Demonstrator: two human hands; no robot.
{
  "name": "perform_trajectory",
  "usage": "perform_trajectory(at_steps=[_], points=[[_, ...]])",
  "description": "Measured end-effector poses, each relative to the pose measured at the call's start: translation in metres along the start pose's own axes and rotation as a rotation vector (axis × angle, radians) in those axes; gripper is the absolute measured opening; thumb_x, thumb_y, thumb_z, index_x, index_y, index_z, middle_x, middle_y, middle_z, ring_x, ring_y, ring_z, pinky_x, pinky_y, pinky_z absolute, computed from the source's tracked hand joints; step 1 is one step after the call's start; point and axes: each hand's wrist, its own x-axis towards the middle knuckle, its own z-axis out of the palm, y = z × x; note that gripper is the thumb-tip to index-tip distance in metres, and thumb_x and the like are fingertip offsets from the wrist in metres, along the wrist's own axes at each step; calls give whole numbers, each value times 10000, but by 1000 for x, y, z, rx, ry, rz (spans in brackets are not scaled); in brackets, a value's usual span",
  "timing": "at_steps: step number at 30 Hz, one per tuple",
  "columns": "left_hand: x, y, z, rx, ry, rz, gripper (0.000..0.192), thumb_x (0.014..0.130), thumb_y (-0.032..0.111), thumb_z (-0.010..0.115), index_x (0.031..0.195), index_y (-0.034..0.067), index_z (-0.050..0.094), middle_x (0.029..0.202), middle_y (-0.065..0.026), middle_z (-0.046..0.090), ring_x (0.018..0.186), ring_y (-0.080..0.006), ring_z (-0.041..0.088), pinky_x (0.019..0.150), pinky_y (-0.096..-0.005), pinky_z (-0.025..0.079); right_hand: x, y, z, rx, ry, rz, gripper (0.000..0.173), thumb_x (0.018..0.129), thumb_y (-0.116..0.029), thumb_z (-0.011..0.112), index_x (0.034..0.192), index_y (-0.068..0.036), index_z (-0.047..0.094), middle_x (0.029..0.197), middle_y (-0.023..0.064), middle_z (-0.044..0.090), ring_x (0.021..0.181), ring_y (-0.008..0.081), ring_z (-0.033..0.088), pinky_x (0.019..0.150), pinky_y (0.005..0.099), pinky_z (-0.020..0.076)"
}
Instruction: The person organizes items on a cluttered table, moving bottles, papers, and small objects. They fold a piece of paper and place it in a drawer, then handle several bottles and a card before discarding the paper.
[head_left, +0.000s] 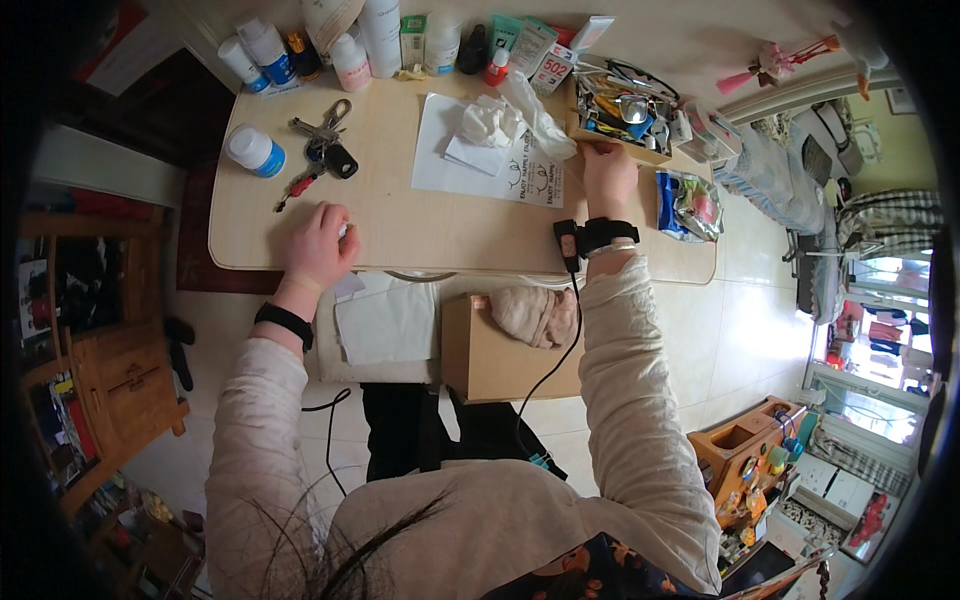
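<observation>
My left hand (321, 247) is curled at the table's front left, shut around a small white object (343, 229) that shows between the fingers. Beyond it lie a bunch of keys (322, 146) and a white plastic bottle with a blue label (256, 151). My right hand (609, 172) is at the front edge of an open box of tools and small items (626, 112); its fingertips are partly hidden, so its grip cannot be told. Just left of it, a crumpled white plastic glove or bag (544, 127) and crumpled tissue (491, 122) lie on a printed sheet (465, 180).
Bottles, tubes and small boxes (382, 45) line the table's back edge. A shiny snack-like packet (690, 206) lies right of my right hand. Below the table's front edge stand a cardboard box (480, 360) with a knitted cap (529, 315). A black cable (551, 367) hangs from my right wrist.
</observation>
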Motion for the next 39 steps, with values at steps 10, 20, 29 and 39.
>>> perform_trajectory(at_steps=[10,20,29,39], points=[[-1,-1,1,-50,-34,-31,164,765,154,602,887,105,504,821,-76,568,657,-313,586,548,-421,484,9,29,-19,1493,-113,650,153,822,-130,626,775,-13,538,632,51,532,505,163,505,488,295,445],[0,-2,1,-82,-108,-58,189,783,148,597,928,76,499,888,-109,563,780,-345,577,626,-430,485,0,15,-2,-18,-134,69,418,775,-402,644,959,-29,694,927,212,672,924,348,643,813,400,496],[-1,-2,1,-31,-99,-36,174,779,152,596,911,89,503,876,-92,567,759,-328,581,613,-423,487,8,83,-39,990,-28,587,162,807,-202,632,786,-41,640,681,78,608,626,187,592,551,266,476],[0,-3,3,-56,-43,-10,160,765,152,603,886,109,508,820,-79,562,677,-312,577,541,-423,475,25,63,-26,-39,-24,141,375,733,-355,711,873,-8,714,841,175,693,809,287,672,731,363,501]])
